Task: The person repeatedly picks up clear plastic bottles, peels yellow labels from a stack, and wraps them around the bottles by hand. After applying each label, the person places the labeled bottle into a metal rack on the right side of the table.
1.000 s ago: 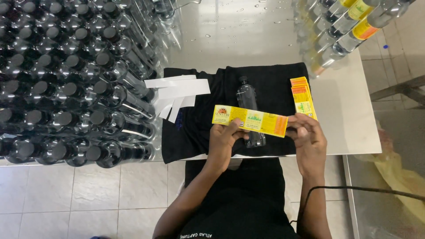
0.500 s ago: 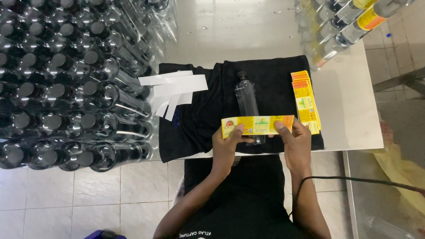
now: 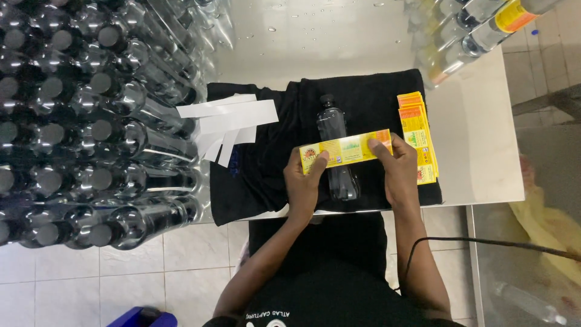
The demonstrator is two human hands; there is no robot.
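A dark clear plastic bottle (image 3: 334, 130) with a black cap lies lengthwise on a black cloth (image 3: 266, 157) spread over the steel table. A long yellow label (image 3: 346, 150) is stretched across the bottle's middle. My left hand (image 3: 304, 184) pinches the label's left end and my right hand (image 3: 399, 172) presses its right end. A stack of yellow and orange labels (image 3: 417, 134) lies on the cloth just right of my right hand.
Several white backing strips (image 3: 227, 118) lie fanned on the cloth's left side. A big pile of capped unlabelled bottles (image 3: 91, 121) fills the left. Labelled bottles (image 3: 478, 30) lie at the top right. The table's edge (image 3: 490, 197) is at the right, tiled floor below.
The label, held by both hands, has come over the bottle's middle and now lies across it. The view has shifted slightly.
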